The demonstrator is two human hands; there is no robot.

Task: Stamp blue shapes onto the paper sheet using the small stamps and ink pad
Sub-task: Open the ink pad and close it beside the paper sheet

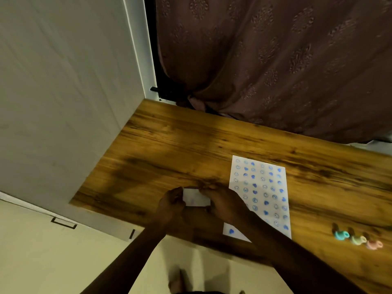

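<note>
A white paper sheet (259,187) covered with rows of blue hearts and smiley faces lies on the wooden table (169,149). Left of it, both hands hold a small white rectangular object (196,197), likely the ink pad, just above the table. My left hand (171,203) grips its left end and my right hand (224,203) its right end. My right forearm crosses the sheet's lower left part. Three small stamps lie at the right: a teal stamp (341,234), a pale green stamp (358,240) and a pink stamp (374,244).
A grey wall panel (63,102) borders the table's left side. A brown patterned curtain (275,60) hangs behind the far edge. Below the near table edge I see the pale floor (191,262) and a foot (180,281).
</note>
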